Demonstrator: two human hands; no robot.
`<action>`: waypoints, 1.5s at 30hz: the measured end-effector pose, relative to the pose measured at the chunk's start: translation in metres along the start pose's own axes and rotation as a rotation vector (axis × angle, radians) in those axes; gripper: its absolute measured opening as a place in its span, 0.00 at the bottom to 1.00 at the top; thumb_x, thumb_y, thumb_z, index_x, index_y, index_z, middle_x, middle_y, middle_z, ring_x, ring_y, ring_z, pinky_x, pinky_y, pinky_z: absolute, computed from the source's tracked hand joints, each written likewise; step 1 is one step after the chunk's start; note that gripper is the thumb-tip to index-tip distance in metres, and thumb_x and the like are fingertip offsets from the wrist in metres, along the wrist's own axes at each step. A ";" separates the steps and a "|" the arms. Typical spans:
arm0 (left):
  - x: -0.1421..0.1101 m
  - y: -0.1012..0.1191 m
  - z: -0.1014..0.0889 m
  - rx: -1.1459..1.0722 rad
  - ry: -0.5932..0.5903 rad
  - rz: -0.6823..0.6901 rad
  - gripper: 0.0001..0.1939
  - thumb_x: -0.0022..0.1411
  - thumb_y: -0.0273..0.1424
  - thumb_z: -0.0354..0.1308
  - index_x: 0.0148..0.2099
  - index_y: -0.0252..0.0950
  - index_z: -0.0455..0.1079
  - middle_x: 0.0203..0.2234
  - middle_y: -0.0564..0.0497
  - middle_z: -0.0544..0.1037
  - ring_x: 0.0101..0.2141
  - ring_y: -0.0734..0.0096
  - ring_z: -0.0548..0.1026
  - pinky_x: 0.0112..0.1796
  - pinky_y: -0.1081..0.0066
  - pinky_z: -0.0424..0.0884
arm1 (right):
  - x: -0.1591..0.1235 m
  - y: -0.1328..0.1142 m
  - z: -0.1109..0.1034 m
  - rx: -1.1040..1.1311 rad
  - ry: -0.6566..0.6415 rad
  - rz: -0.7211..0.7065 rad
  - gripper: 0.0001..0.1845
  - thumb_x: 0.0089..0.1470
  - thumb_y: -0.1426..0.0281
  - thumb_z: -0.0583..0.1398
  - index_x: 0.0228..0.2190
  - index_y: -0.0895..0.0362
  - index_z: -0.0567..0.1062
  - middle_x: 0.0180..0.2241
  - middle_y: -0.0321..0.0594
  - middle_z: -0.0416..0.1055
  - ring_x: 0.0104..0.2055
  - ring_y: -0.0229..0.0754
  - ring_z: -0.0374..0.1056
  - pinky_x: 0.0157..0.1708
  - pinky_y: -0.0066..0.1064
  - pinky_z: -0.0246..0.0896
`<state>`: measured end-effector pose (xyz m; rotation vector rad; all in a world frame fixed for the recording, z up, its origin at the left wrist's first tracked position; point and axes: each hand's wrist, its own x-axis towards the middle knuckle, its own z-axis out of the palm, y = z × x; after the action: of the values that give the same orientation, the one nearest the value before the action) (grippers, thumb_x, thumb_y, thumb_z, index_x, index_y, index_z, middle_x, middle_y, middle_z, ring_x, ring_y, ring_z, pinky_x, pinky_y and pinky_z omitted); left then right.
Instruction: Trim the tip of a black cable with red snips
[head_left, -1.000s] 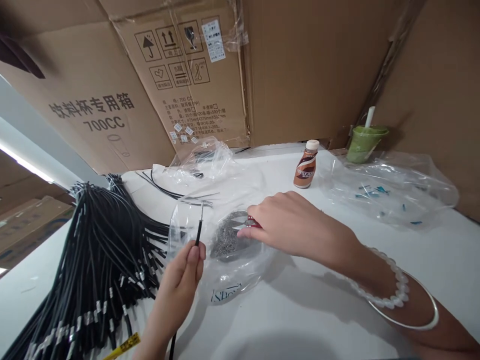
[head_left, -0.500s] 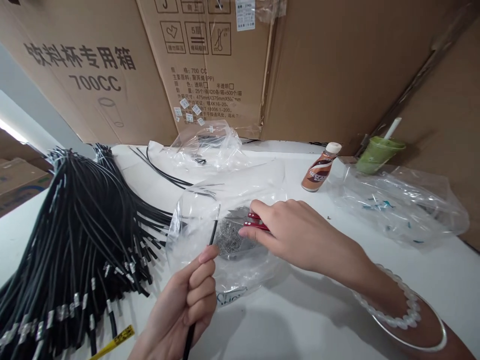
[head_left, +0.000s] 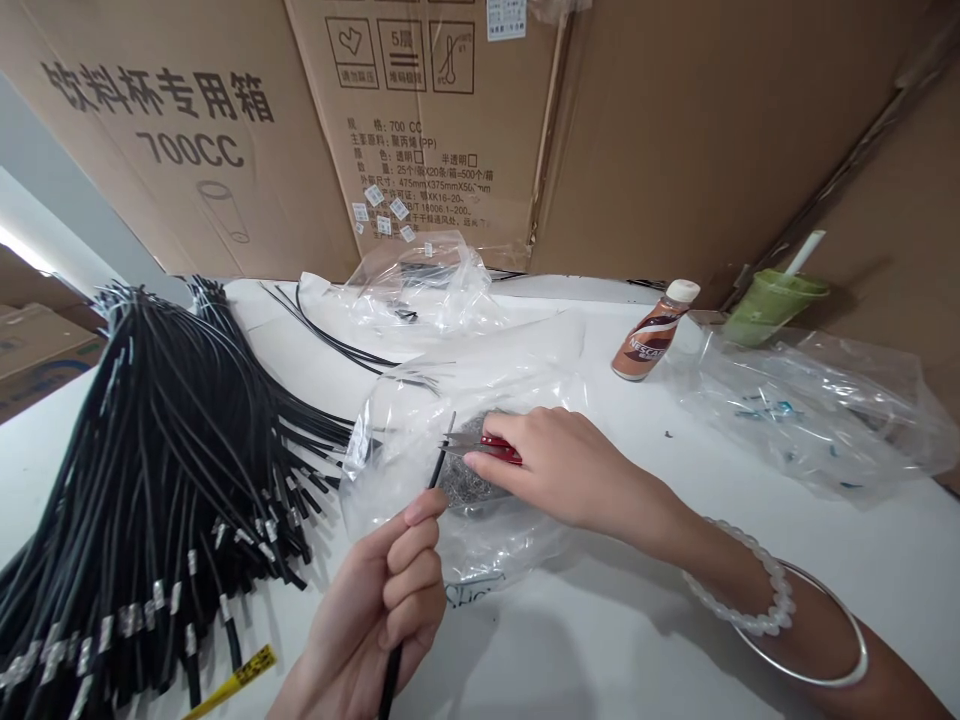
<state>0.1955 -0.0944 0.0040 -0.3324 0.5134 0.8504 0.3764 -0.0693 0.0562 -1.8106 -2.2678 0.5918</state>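
L hand is curling its fingers snugly round one thin black round cable, thumb and forefinger pinching it just below a pale, thin tip that's pointing up. R hand is gripping one pr. of small red-handled metal snips, thumb on the near handle; blades are parting slightly and their tips are meeting the cable just below its pale end; can't tell if they're biting.

Under both, one clear plastic bag w/ dark green lettering is lying on the white surface, holding one heap of fine grey wiry bits; R hand and snips are partly covering the heap.

Count: 1 cable in hand, 1 snips, 3 clear bags incl. a crumpled clear plastic bag at the back and a flat clear plastic bag w/ blue-green scraps far R. Black cables w/ silvery bands are piling up L, too many to count; 1 yellow-and-black strip is lying beside them.

Beyond R hand, 1 brown bottle w/ white cap is standing near 1 green cup w/ white straw. Brown cardboard boxes are walling off the back.
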 end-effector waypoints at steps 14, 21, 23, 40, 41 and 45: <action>0.005 -0.002 0.003 0.056 0.137 -0.020 0.16 0.71 0.27 0.40 0.28 0.34 0.57 0.16 0.65 0.39 0.13 0.87 0.39 0.13 0.84 0.31 | 0.007 0.011 0.006 0.100 -0.063 0.004 0.23 0.57 0.59 0.52 0.17 0.57 0.54 0.17 0.32 0.56 0.20 0.34 0.50 0.22 0.31 0.41; 0.006 -0.001 0.005 0.107 0.180 -0.012 0.16 0.71 0.26 0.39 0.28 0.35 0.56 0.15 0.64 0.41 0.12 0.86 0.40 0.12 0.84 0.32 | 0.011 0.014 0.010 0.076 -0.049 0.043 0.24 0.57 0.59 0.52 0.17 0.58 0.52 0.16 0.32 0.53 0.19 0.32 0.47 0.21 0.31 0.38; 0.007 -0.001 0.006 0.119 0.186 -0.014 0.16 0.71 0.26 0.39 0.28 0.35 0.56 0.15 0.64 0.41 0.12 0.86 0.40 0.13 0.84 0.32 | 0.011 0.014 0.007 0.076 -0.043 0.061 0.24 0.58 0.58 0.53 0.17 0.58 0.52 0.16 0.32 0.53 0.20 0.32 0.47 0.22 0.31 0.38; 0.005 -0.005 0.001 0.333 0.238 0.023 0.05 0.66 0.23 0.51 0.37 0.30 0.66 0.16 0.65 0.42 0.12 0.87 0.40 0.14 0.80 0.31 | 0.012 0.016 0.011 0.056 -0.065 0.043 0.24 0.54 0.57 0.54 0.16 0.58 0.56 0.15 0.32 0.54 0.19 0.32 0.47 0.21 0.31 0.38; 0.006 -0.006 0.000 0.356 0.235 0.025 0.03 0.65 0.23 0.53 0.38 0.31 0.67 0.16 0.65 0.43 0.12 0.88 0.41 0.14 0.80 0.32 | 0.011 0.016 0.011 0.050 -0.063 0.042 0.24 0.55 0.58 0.54 0.16 0.58 0.56 0.15 0.32 0.54 0.19 0.33 0.47 0.21 0.31 0.39; 0.008 -0.009 -0.004 0.463 0.225 0.044 0.07 0.64 0.26 0.56 0.44 0.31 0.69 0.16 0.64 0.44 0.12 0.88 0.44 0.13 0.81 0.36 | 0.010 0.016 0.010 0.032 -0.053 0.031 0.23 0.54 0.59 0.55 0.15 0.58 0.55 0.14 0.32 0.54 0.19 0.33 0.47 0.21 0.32 0.38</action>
<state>0.2057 -0.0964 -0.0034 0.0099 0.9092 0.7141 0.3849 -0.0584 0.0393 -1.8396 -2.2546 0.6850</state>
